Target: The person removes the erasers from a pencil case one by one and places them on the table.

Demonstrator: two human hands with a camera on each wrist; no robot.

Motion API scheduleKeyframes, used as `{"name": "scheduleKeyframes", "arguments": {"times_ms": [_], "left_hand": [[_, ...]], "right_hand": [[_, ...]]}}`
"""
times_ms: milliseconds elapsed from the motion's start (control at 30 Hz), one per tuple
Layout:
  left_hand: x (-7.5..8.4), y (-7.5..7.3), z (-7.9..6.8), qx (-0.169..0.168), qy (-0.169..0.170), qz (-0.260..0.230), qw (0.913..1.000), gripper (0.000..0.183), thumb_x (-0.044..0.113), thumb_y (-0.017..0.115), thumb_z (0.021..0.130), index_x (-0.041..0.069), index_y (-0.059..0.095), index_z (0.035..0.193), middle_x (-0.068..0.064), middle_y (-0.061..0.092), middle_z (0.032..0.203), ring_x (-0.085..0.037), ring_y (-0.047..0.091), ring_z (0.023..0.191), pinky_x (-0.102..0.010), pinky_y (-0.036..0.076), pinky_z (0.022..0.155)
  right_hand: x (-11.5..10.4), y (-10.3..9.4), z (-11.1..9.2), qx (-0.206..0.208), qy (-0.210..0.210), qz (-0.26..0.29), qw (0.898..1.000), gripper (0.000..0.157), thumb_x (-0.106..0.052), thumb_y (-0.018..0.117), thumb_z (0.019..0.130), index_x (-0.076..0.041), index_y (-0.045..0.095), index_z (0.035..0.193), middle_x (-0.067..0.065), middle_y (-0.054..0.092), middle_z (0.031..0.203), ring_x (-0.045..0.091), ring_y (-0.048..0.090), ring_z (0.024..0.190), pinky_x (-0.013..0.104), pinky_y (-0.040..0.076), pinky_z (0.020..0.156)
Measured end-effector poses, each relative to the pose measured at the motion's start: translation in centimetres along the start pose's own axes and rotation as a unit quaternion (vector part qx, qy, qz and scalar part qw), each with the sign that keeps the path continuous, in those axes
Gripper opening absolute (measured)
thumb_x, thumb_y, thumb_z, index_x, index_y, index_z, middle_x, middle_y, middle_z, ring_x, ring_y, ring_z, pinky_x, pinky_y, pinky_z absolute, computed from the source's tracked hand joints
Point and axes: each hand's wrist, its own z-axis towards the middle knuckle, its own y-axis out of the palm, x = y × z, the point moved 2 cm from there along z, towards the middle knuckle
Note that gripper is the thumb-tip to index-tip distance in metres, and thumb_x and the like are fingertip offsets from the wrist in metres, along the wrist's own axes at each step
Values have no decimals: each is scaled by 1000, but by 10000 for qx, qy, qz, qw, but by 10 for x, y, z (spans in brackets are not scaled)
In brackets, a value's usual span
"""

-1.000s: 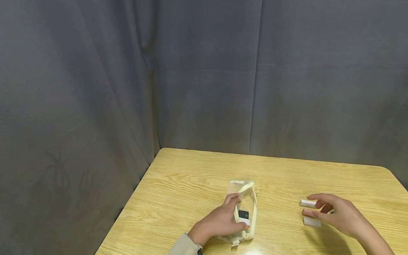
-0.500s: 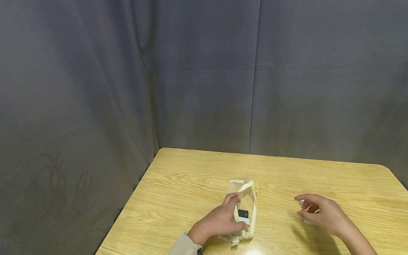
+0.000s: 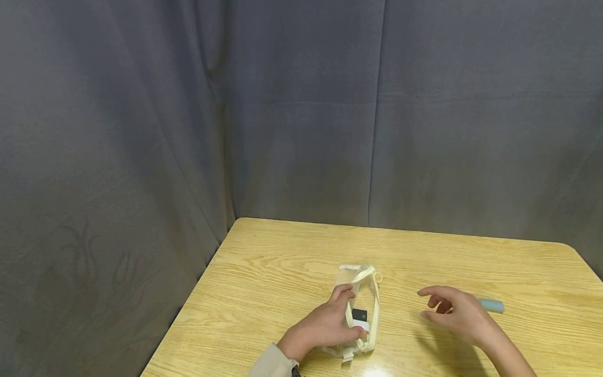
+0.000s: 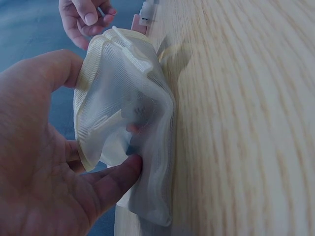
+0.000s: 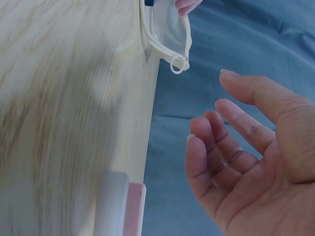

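My left hand (image 3: 322,324) grips the unzipped rim of a see-through mesh pouch (image 4: 147,93) with cream edging. In the left wrist view, its fingers and thumb spread the mouth apart. A black block (image 3: 359,315) and a white one (image 3: 361,325) show inside the pouch. To the right, above the table, my right hand (image 3: 464,317) hangs with loosely bent fingers and nothing between them. Below it in the right wrist view lie a white bar (image 5: 110,204) and a pink bar (image 5: 134,209); the hand hides them in the head view.
A light-blue stick-like item (image 3: 491,305) lies on the wooden table (image 3: 282,251) just right of my right wrist. The pouch has a round zipper ring (image 3: 378,277) at its far end. A grey curtain (image 3: 301,131) hangs behind the table.
My right hand has moved left toward the pouch, passing over the small bars. The blue item has come into view behind its wrist. The left hand and pouch stay put.
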Motion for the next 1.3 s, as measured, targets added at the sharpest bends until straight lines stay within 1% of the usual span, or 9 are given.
{"name": "scheduleKeyframes", "arguments": {"times_ms": [233,467,567,800,867,1067,1167,1300], "left_hand": [[0,1,0,-19,-13,21,10000,82,54,58,83,8,26,144,6,7,152,-2,52,68,-19,46,54],[1,0,2,-10,-140,24,9999,82,54,58,83,11,25,145,9,6,152,-6,49,53,-22,45,48],[2,-1,2,6,-202,44,9998,82,54,59,83,11,26,145,10,6,152,-6,50,55,-21,45,49],[3,0,1,48,-241,83,9997,83,53,61,81,10,27,144,9,8,152,-3,53,65,-19,46,55],[3,0,0,63,-238,105,9996,83,53,61,81,10,27,144,9,8,152,-2,52,67,-18,46,56],[2,0,0,30,-266,75,9996,82,54,60,81,12,27,144,12,7,152,-3,53,66,-20,46,54],[2,0,0,14,-275,55,9996,82,54,60,82,13,27,144,12,7,152,-4,53,64,-20,46,53],[2,0,1,12,-265,90,9996,83,54,60,82,12,26,145,11,7,152,-4,53,63,-20,46,53]], "right_hand": [[-5,11,5,-29,-85,64,9999,35,-28,75,78,-18,66,110,-1,62,86,2,55,70,22,46,58],[-8,21,12,-140,22,84,9999,35,-29,74,79,-18,66,111,-2,61,87,3,55,72,22,45,58],[-8,24,15,-204,62,140,9997,35,-29,74,79,-18,66,111,-2,61,87,4,56,72,22,45,58],[-13,36,18,-324,18,302,9990,35,-29,75,78,-17,66,110,0,61,87,6,55,72,23,44,57],[-15,39,19,-346,-38,334,9988,34,-28,75,78,-17,66,109,0,61,87,6,55,72,23,44,57],[-18,51,25,-432,-330,428,9976,32,-24,75,78,-15,67,108,-1,59,84,5,54,67,21,45,54],[-19,57,27,-535,-416,471,9966,31,-24,74,79,-14,67,108,-2,58,83,5,54,65,22,46,53],[-22,62,30,-549,-541,439,9961,30,-23,74,80,-14,67,108,-1,58,82,5,54,64,21,46,53]]}}
